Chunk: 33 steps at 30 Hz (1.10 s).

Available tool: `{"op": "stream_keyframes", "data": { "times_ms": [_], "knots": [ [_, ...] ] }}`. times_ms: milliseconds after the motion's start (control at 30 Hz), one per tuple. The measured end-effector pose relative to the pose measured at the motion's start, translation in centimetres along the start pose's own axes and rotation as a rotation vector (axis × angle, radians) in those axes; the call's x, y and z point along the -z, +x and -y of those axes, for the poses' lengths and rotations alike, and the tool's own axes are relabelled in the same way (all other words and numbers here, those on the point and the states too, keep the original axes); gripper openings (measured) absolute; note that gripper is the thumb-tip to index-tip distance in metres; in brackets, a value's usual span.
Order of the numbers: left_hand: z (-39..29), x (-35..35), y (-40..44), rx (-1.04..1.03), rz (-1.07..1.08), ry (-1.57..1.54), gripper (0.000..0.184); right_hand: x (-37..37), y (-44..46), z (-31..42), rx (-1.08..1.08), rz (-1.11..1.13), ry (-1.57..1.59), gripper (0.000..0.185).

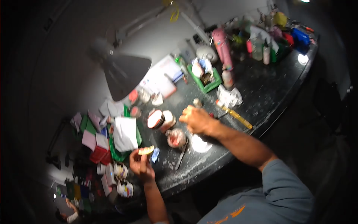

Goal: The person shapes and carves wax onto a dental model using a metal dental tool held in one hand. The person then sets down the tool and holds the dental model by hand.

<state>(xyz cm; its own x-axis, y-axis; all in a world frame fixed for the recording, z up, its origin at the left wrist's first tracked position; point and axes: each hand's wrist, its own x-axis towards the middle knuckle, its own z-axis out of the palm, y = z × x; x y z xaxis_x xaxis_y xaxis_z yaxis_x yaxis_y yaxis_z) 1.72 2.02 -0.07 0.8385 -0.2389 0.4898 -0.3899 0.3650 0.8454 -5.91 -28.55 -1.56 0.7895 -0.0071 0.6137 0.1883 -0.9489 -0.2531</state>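
Observation:
At the near left of the dark bench, my left hand [142, 165] pinches a small curved cream-and-pink piece [146, 150], which looks like a denture. My right hand [197, 120] is closed above the bench, knuckles up; what its fingers hold, if anything, is hidden. Between the hands stands a glass jar [176, 139] with pinkish contents. Just behind it is another jar [168, 120], beside a round white-faced lid with a dark rim [155, 119]. A slim metal tool [181, 158] lies near the bench edge. Close to my left fingers is a crumpled blue scrap [155, 155].
A yellow stick-like tool [238, 118] and crumpled white plastic [229, 97] lie beyond my right forearm. Behind stands a green tray [206, 88] of items. A lamp shade [125, 72] hangs at upper left. Green containers with paper [125, 133] sit left. Another person's hand [69, 204] shows far left.

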Motion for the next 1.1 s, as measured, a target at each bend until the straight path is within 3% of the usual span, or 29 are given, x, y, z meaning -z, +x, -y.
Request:
{"op": "stream_keyframes", "data": {
  "times_ms": [133,200,267,333,467,500,600,733,867,967,1100],
  "knots": [
    [-1.1,-1.9,-6.1,0.099,-0.198,-0.079,0.029,3.8,0.7,2.2,0.072,-0.374,0.476,0.012],
    [-0.6,-1.6,-8.6,0.144,-0.247,-0.109,0.027,7.1,-0.8,5.2,-0.052,-0.333,0.916,0.012],
    [-0.4,-2.2,-10.0,0.165,-0.337,-0.144,0.027,11.5,-2.7,7.8,0.066,-0.365,1.007,0.011],
    [0.5,-1.7,-10.5,0.143,-0.338,-0.131,0.028,15.0,-4.1,10.0,0.327,-0.481,1.016,0.006],
    [1.5,-0.5,-10.4,0.176,-0.299,-0.09,0.028,22.6,-7.1,13.5,0.501,-0.226,1.059,0.009],
    [1.4,-0.8,-10.5,0.158,-0.293,-0.093,0.028,21.9,-6.8,15.1,0.586,-0.435,1.067,0.01],
    [0.3,-1.8,-10.7,0.119,-0.254,-0.079,0.028,23.3,-7.2,16.9,0.727,-0.522,0.998,0.011],
    [0.4,-1.9,-11.2,0.103,-0.275,-0.037,0.029,23.7,-7.9,18.0,0.745,-0.58,1.061,0.025],
    [0.8,-1.4,-11.1,0.051,-0.253,-0.007,0.029,22.6,-8.3,17.7,0.727,-0.766,0.773,0.024],
    [0.7,-1.6,-11.3,0.059,-0.295,0.005,0.029,22.1,-9.3,17.2,0.692,-0.745,0.707,0.017],
    [0.3,-2.2,-11.4,0.035,-0.271,-0.024,0.028,21.0,-10.7,17.4,0.7,-0.71,1.212,0.008]
  ]
}}
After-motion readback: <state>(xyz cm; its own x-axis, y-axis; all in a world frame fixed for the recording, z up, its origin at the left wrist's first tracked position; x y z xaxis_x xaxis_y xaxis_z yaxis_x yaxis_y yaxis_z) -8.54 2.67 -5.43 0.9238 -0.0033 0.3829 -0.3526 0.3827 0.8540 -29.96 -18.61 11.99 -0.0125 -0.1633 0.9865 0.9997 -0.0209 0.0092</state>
